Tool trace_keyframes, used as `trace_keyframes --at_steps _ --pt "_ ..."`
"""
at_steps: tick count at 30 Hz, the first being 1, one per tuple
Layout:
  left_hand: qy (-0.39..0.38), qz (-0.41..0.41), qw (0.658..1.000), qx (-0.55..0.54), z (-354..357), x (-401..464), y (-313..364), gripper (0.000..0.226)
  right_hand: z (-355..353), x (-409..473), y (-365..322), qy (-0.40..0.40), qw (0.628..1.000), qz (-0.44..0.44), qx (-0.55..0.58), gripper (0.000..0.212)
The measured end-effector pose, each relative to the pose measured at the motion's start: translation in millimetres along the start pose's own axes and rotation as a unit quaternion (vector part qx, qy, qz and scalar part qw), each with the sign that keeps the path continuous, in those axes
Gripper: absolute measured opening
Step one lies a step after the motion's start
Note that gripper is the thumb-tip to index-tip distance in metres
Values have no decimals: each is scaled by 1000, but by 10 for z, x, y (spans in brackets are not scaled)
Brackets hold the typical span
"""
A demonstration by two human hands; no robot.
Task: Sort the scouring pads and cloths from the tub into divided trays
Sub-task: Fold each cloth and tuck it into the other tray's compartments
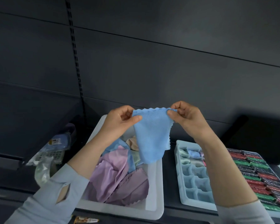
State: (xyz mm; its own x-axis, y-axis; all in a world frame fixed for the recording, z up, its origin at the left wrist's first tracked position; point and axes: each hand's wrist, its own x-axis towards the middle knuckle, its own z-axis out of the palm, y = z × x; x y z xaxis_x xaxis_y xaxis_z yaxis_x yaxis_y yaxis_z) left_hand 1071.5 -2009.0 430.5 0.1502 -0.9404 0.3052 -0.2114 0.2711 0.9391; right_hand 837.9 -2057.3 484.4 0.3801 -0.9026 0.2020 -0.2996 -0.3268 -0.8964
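Dark shelf boards (170, 209) carry everything, with a dark wall (152, 54) behind. Nearest, at the front edge of the shelf, lies a small wrapped snack bar (86, 220). Just behind it sits the white tub (153, 191), and inside it are loose cloths: purple cloths (118, 180) in a heap at the front, and pale blue, green and cream ones farther back. To the right of the tub, a little apart, is the light blue divided tray (183, 188). Its front pockets are bare, and its back pockets hold small folded cloths (193, 155). Right beside that tray, at the right end of the shelf, is another tray packed with rows of red, green and dark scouring pads (257, 177). To the left of the tub, some packets in clear plastic bags (50, 152) lean in a pile. Up above the back part of the tub, both hands hold one blue cloth (152, 136) in the air. The left hand (120, 122) pinches the top left corner between thumb and fingers. The right hand (187, 118) pinches the top right corner the same way. The top edge is pulled flat between them, and the rest of the cloth hangs down toward the tub. Both arms wear pale blue sleeves (52, 199).
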Motion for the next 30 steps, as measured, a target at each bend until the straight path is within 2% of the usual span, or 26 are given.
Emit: trace_keyframes --at_steps 4,8,11,16,19,26,28,30 --pt "-22 29 999 -38 -18 4 98 15 -8 -6 -71 -20 999 -8 48 6" --pt "28 49 998 -23 4 32 145 19 36 42 -59 11 999 -10 -46 10" --pt "56 52 997 8 -4 42 162 14 69 26 -116 -5 1000 -2 17 12" --pt "114 55 986 108 148 27 195 21 297 116 -137 45 998 32 14 19" --pt "126 69 982 125 279 1 222 21 475 122 -216 21 995 43 92 14" --pt "90 30 995 29 319 18 227 6 522 112 -260 10 989 28 146 24" --pt "55 12 998 -35 317 -15 229 12 490 111 -247 9 987 28 159 24" --pt "46 9 998 -49 317 -22 207 22 465 118 -232 -5 988 26 151 19"
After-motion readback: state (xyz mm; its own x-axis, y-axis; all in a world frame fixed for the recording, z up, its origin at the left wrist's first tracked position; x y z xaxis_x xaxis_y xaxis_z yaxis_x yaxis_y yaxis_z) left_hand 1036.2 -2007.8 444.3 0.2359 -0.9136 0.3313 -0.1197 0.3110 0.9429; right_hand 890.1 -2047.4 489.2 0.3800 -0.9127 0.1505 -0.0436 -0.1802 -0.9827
